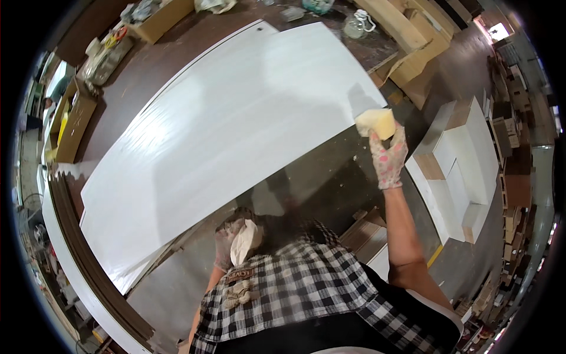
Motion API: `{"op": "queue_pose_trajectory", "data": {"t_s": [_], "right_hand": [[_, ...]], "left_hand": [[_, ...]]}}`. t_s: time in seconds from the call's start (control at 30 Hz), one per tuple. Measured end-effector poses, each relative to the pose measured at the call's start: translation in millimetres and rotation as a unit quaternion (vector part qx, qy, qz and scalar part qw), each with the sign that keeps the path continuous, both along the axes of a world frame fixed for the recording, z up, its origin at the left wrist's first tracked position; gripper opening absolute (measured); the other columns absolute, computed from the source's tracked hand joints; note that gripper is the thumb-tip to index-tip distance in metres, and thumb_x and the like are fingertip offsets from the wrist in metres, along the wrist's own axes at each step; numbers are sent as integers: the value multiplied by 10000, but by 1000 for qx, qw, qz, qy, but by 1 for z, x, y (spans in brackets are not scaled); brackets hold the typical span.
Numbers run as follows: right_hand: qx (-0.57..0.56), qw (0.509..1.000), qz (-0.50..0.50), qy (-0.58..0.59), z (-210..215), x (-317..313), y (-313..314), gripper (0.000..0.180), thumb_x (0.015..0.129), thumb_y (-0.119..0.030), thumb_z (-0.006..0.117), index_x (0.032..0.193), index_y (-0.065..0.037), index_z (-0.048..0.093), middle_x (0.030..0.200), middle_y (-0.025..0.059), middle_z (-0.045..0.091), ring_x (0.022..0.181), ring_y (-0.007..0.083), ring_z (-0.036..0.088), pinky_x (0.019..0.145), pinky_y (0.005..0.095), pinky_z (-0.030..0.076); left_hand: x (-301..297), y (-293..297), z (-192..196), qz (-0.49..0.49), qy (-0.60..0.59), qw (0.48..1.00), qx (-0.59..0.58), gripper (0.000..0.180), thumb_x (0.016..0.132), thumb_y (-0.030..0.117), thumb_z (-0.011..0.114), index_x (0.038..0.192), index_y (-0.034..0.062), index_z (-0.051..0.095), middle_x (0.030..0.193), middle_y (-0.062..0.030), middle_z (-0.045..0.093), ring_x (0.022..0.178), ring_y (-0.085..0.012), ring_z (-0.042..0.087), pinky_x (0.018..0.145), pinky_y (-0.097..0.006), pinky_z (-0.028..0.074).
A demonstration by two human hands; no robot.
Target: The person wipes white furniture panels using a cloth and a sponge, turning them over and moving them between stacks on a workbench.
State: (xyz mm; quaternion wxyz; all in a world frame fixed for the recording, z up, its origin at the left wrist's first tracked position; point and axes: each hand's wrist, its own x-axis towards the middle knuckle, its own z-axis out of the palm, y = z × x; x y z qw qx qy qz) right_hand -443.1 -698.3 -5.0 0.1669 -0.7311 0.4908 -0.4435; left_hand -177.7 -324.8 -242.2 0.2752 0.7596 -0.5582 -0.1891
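Observation:
A large white painted panel [236, 130] lies flat on a dark workbench, running from lower left to upper right. My right hand [389, 159], in a spotted glove, holds a pale yellow sponge block [376, 123] against the panel's right corner edge. My left hand [227, 245], also gloved, hangs near my chest below the panel's front edge and grips a crumpled white cloth [246, 241]. My checked shirt fills the lower middle.
Stacked white and wooden boxes [466, 171] stand on the floor at right. Cardboard boxes [162, 17] and clutter line the bench's far side. Long dark and white mouldings [88, 271] lie at lower left. Timber planks [407, 29] sit at top right.

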Motion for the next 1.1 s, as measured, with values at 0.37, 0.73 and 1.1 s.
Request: {"op": "queue_pose_trajectory", "data": {"t_s": [0.37,0.73,1.1], "right_hand": [[45,993,-81,-72,-5,-95,-86,423,820,-201,712,1140,22,548,1019,98,616,940,162,561,828,294,455],[178,943,-146,-239,-22,-143,13,378,829,-81,690,1159,14,533,1059,66,586,959,130,540,859,265,441],[125,957,-138,-224,-27,-86,9,446,881,-166,629,1240,48,475,1088,131,596,894,190,586,845,316,465]], "left_hand": [[-22,-174,285,57,295,935,-190,412,819,258,661,1140,4,608,1138,-175,603,1060,-288,578,826,-368,547],[-120,-385,261,-279,-285,906,-142,408,707,268,701,1082,155,588,1107,-42,537,1066,-235,505,887,-412,440],[-76,-333,265,-182,-162,962,-124,268,764,287,631,976,123,646,1008,-60,610,1045,-243,550,884,-432,440]]}}
